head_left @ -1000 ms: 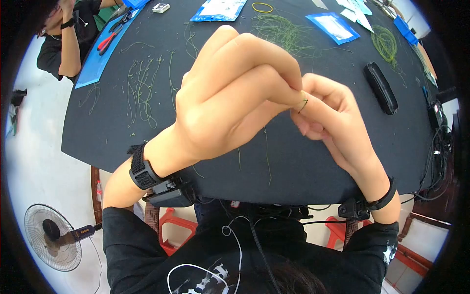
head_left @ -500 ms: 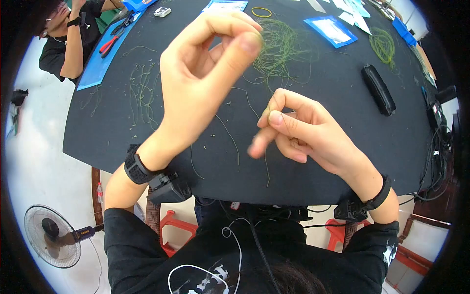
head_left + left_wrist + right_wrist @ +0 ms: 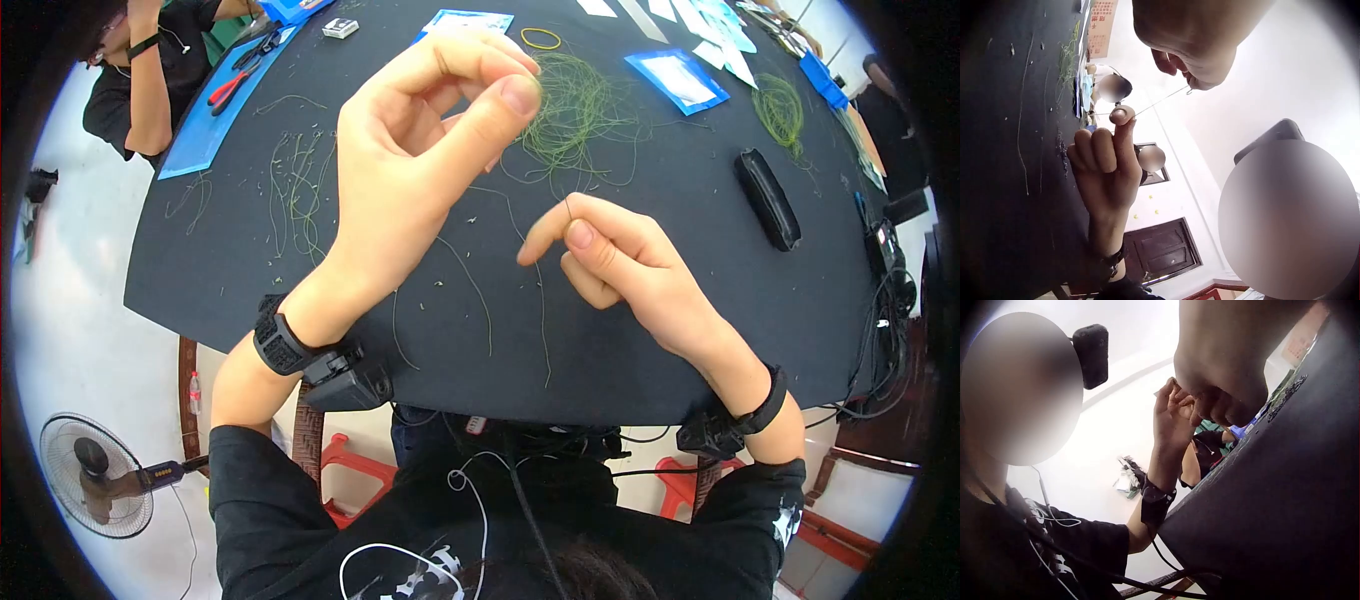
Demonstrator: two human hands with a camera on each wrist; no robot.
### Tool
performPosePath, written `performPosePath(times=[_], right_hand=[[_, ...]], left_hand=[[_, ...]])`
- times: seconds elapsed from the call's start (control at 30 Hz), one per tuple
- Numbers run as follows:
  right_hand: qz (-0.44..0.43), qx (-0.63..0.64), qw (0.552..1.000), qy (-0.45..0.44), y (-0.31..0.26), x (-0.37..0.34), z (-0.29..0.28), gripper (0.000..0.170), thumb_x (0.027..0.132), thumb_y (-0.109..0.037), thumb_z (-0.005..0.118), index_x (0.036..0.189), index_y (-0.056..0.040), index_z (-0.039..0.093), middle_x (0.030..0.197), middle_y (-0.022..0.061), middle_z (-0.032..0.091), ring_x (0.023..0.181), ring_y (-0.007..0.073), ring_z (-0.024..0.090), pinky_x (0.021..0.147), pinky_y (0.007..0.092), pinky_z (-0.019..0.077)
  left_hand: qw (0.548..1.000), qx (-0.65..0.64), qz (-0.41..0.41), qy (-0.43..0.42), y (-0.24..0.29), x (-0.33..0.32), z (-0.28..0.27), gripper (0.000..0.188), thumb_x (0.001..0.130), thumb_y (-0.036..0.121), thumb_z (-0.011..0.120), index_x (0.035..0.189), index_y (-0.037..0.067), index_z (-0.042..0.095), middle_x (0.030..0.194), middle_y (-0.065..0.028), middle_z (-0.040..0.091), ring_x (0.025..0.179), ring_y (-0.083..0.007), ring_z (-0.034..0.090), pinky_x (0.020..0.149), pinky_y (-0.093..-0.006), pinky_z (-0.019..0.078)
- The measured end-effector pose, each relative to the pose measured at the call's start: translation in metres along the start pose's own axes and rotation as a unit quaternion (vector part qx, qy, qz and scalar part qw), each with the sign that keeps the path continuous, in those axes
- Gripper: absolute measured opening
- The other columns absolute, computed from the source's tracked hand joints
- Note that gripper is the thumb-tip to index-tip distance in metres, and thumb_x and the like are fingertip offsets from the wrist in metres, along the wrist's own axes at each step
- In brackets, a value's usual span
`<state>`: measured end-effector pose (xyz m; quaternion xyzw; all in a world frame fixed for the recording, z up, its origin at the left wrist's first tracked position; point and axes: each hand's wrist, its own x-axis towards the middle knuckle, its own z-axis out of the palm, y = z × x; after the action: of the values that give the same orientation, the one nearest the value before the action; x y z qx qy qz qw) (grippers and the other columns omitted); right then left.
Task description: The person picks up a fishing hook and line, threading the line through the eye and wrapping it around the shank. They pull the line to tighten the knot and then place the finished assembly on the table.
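A thin green thread (image 3: pixel 1163 99) runs taut between the two hands in the left wrist view. Thumb and forefinger of my left hand (image 3: pixel 410 150) pinch one end of it, raised over the table. Lower and to the right, my right hand (image 3: pixel 635 260) holds the thread between thumb and forefinger, with a strand crossing the forefinger. Behind the hands lies a loose tangle of green thread (image 3: pixel 580 115). In the right wrist view my right hand (image 3: pixel 1222 381) partly covers the left hand (image 3: pixel 1172 428).
Cut thread pieces (image 3: pixel 300 195) lie at the left of the black table (image 3: pixel 680 370). Red-handled pliers (image 3: pixel 228 92) rest on a blue sheet (image 3: pixel 195 148). A black case (image 3: pixel 768 200), a blue-edged packet (image 3: pixel 678 80) and another thread coil (image 3: pixel 778 105) are at the right. Another person sits far left.
A second ago the hands met, fingers together. They have since parted, the left hand going up and left, the right hand down. The thread now spans them.
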<state>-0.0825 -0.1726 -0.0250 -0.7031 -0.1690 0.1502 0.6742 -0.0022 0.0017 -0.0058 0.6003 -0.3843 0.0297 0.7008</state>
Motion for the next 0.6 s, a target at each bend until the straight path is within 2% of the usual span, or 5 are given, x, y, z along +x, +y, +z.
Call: performPosePath(times=[0.07,0.2,0.33,0.43,0.6], right_hand=[[0.019,0.131,0.991,0.011,0.001,-0.002,0.001,0.023,0.095,-0.023,0.043,0.098,-0.0029,0.053,0.057,-0.0053,0.034,0.05,0.0046,0.03,0.047,0.0204,0.0236],[0.003,0.084,0.99,0.115,0.005,0.0,-0.008,0.018,0.094,-0.02,0.045,0.096,-0.004,0.051,0.056,-0.0039,0.039,0.05,0.0042,0.034,0.047,0.0197,0.0253],[-0.056,-0.111,0.966,0.227,0.006,0.004,-0.027,0.012,0.09,-0.013,0.05,0.091,-0.0035,0.058,0.059,-0.0004,0.049,0.054,0.0062,0.045,0.051,0.0211,0.0354],[-0.151,-0.282,0.891,0.323,0.009,0.008,-0.039,0.011,0.085,-0.009,0.053,0.088,-0.0039,0.063,0.062,0.0027,0.053,0.056,0.0094,0.052,0.056,0.0245,0.0429],[-0.188,-0.365,0.857,0.311,0.007,0.006,-0.038,0.008,0.082,-0.009,0.058,0.087,-0.0069,0.065,0.072,0.0052,0.059,0.061,0.0138,0.057,0.059,0.0259,0.045]], left_hand=[[1.0,0.002,-0.004,0.0,0.001,0.0,0.001,0.013,0.088,0.014,0.056,0.09,0.001,0.058,0.105,-0.0073,0.054,0.06,-0.0054,0.045,0.057,-0.0186,0.0366],[0.996,-0.038,-0.04,-0.067,0.005,-0.001,0.002,0.013,0.086,0.012,0.057,0.089,-0.001,0.058,0.108,-0.0094,0.053,0.061,-0.0053,0.047,0.055,-0.0176,0.0378],[0.982,0.026,-0.055,-0.179,0.001,-0.002,0.004,0.01,0.084,0.009,0.059,0.084,-0.001,0.059,0.116,-0.0141,0.052,0.074,-0.0077,0.054,0.058,-0.0178,0.0431],[0.974,0.03,-0.105,-0.2,0.0,-0.004,0.006,0.008,0.082,0.008,0.062,0.081,0.0,0.061,0.115,-0.0155,0.055,0.088,-0.0119,0.058,0.066,-0.0208,0.0481],[0.925,-0.019,-0.175,-0.337,0.0,-0.006,0.009,0.006,0.081,0.007,0.064,0.084,0.002,0.062,0.093,-0.0078,0.065,0.083,-0.0105,0.06,0.071,-0.0226,0.0492]])
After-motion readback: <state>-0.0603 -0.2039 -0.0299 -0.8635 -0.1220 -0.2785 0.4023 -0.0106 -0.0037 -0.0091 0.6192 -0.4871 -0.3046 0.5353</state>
